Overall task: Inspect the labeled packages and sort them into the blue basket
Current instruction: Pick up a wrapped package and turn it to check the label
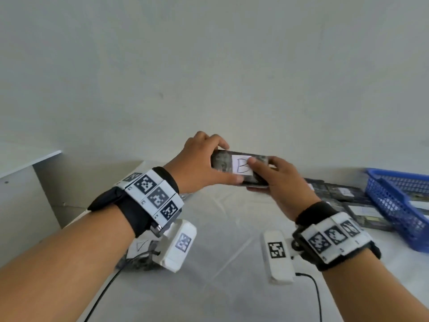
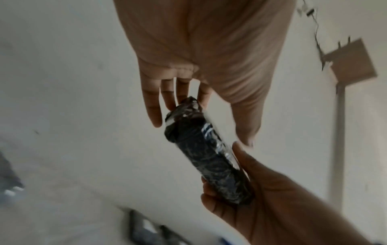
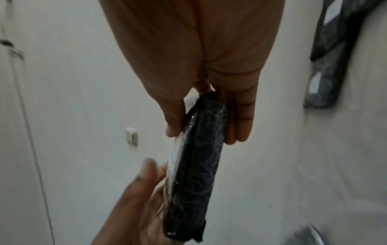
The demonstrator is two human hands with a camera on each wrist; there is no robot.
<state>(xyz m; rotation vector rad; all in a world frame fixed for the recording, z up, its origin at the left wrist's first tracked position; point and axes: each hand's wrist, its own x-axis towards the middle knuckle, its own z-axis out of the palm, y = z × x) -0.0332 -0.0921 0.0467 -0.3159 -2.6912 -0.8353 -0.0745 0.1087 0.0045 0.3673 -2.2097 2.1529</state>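
At frame centre, my left hand (image 1: 199, 163) and right hand (image 1: 276, 180) each pinch an end of the dark package (image 1: 240, 167), raised above the table (image 1: 220, 228). Only the head view shows its white label and the blue basket (image 1: 394, 201) at the right edge.

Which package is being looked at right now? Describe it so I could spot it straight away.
Start at the white table with the blue basket at its right edge. Above the table's middle, the left hand and right hand hold one dark package between them. Unlike the other dark packages lying beside the basket, it is lifted in the air, its white label marked B facing up.
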